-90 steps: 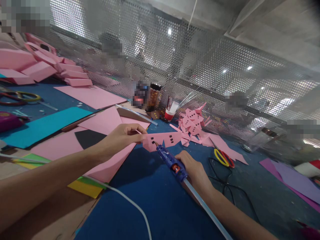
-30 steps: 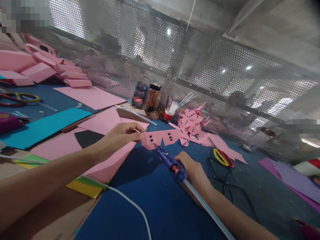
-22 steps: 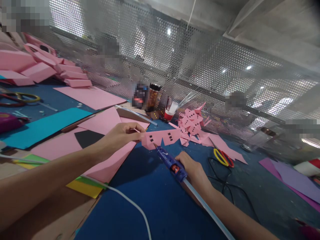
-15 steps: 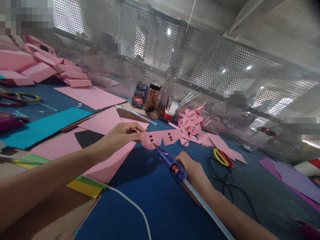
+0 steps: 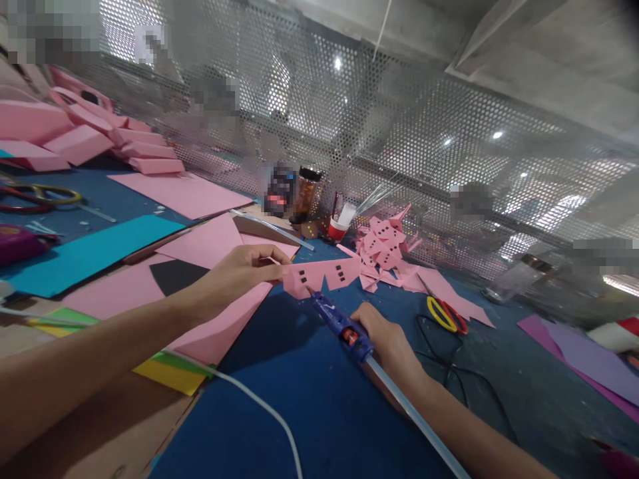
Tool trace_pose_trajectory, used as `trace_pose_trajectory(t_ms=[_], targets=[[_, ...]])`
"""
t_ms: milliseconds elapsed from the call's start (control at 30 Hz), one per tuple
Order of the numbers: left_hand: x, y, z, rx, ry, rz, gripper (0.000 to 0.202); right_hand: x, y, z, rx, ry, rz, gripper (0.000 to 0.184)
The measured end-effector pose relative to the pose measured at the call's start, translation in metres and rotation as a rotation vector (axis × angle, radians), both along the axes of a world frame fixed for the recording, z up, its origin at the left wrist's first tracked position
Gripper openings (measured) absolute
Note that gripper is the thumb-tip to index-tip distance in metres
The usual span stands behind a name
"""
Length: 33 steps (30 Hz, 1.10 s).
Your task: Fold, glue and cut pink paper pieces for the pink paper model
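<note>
Between its thumb and fingers, my left hand (image 5: 259,263) pinches the left end of a pink paper cutout (image 5: 322,274) with small black squares and a notch in its lower edge. My right hand (image 5: 382,336) is closed round a blue glue gun (image 5: 339,326), whose handle is mostly hidden. The gun's tip is at the lower left edge of the cutout, seemingly touching it. A long translucent glue stick (image 5: 414,416) sticks out of the gun's back. Just beyond the cutout lies a heap of similar pink cutouts (image 5: 382,246) with black marks.
Scissors (image 5: 444,315) and a black cord lie right of my right hand. Pink sheets (image 5: 200,239) and a turquoise sheet (image 5: 100,253) cover the left side. A white cord (image 5: 249,392) crosses the blue table (image 5: 299,426). A red-and-white cup (image 5: 339,226) and a jar (image 5: 307,193) stand behind.
</note>
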<state>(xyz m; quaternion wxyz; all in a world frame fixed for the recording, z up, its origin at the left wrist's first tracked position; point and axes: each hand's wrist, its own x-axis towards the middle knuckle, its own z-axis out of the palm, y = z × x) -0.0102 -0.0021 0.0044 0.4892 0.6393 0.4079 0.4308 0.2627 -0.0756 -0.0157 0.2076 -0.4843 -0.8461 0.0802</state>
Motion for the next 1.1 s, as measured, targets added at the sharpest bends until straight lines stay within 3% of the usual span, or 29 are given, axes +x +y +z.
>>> trace_pose_trajectory(t_ms=[733,1100], targets=[[0.0004,0.0001,-0.0002,0.002,0.017,0.003,0.012,0.0011,-0.0008,-0.0007,-0.002,0.018,0.011,0.006],[-0.0012,0.0038,-0.0041,0.007,0.014,0.030,0.018,0.0014,0.0049,-0.0043,0.082,0.058,-0.030,0.009]])
